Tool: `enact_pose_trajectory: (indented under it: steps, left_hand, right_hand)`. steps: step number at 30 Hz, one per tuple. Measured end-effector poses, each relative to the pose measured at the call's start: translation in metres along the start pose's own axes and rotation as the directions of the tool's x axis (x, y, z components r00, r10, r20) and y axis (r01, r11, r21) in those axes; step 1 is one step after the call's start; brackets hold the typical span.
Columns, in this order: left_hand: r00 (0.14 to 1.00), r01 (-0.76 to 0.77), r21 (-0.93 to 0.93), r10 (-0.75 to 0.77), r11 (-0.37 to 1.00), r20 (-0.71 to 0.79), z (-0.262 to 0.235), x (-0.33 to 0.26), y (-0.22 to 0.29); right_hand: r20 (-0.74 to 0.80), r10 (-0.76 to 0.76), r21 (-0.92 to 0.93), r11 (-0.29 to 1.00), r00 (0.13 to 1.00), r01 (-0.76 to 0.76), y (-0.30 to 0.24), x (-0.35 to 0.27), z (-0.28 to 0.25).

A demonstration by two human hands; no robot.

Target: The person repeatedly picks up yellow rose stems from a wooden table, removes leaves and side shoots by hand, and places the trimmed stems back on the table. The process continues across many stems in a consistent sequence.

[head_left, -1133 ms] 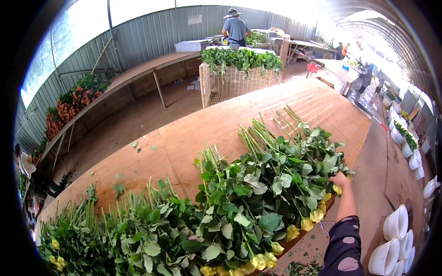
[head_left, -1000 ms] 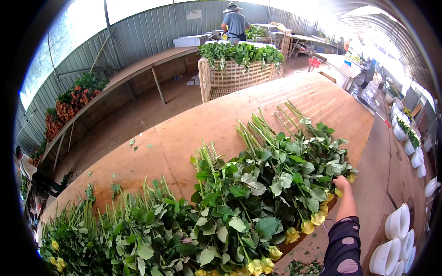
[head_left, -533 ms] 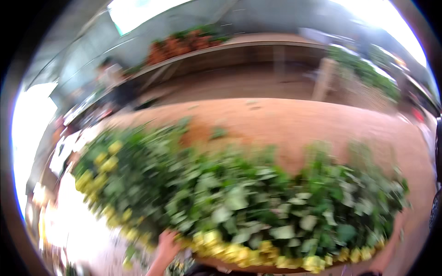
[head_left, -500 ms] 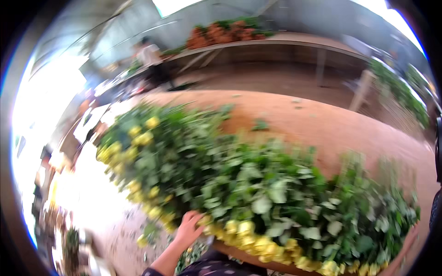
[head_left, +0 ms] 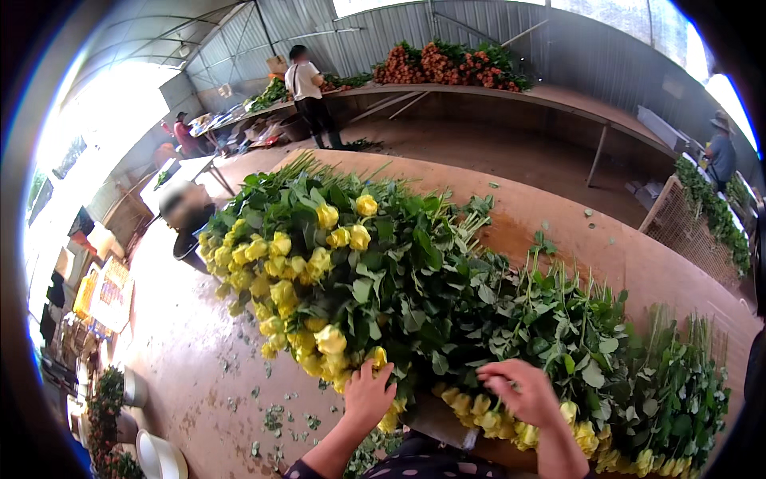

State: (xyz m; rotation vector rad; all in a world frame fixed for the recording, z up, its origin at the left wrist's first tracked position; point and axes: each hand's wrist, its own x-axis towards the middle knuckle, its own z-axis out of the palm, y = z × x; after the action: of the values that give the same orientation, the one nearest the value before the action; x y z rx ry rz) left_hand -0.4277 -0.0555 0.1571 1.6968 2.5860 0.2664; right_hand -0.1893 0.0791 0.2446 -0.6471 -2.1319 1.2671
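Note:
Yellow roses (head_left: 329,339) with long leafy stems lie piled along the table, blooms toward me and to the left, cut stem ends toward the far side. At the near edge of the pile, my left hand (head_left: 369,395) has its fingers closed around a yellow bloom; the fingertips are partly hidden. To its right, my right hand (head_left: 523,391) hovers over the leaves and blooms, slightly blurred, its fingers apart with nothing seen in them. Under both hands, a row of yellow blooms (head_left: 479,411) runs along the near table edge.
The brown table (head_left: 590,227) bears leaf scraps. Beyond it stands a long bench (head_left: 550,94) with bundled orange flowers (head_left: 447,64) and a person (head_left: 306,92) beside it. Another person (head_left: 720,152) is at right. White buckets (head_left: 159,455) stand lower left; leaves litter the floor.
My view has turned, and the flower pile sits differently in it. My right hand has come in from the far right edge to over the middle of the roses. My left hand stays at the blooms.

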Motion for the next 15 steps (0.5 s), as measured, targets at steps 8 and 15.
enact_pose_trajectory:
  steps: [8,15]
  left_hand:
    - [0.985,-0.057,0.181,0.084,0.982,-0.148,-0.046,0.062,-0.046]
    - [0.932,-0.359,-0.19,0.34,0.914,-0.124,-0.022,0.004,0.031]
  right_hand:
    - [0.29,0.427,0.675,0.543,0.857,-0.499,0.033,0.089,0.126]
    - [0.267,0.687,0.66,0.381,0.676,-0.648,0.065,0.06,0.135]
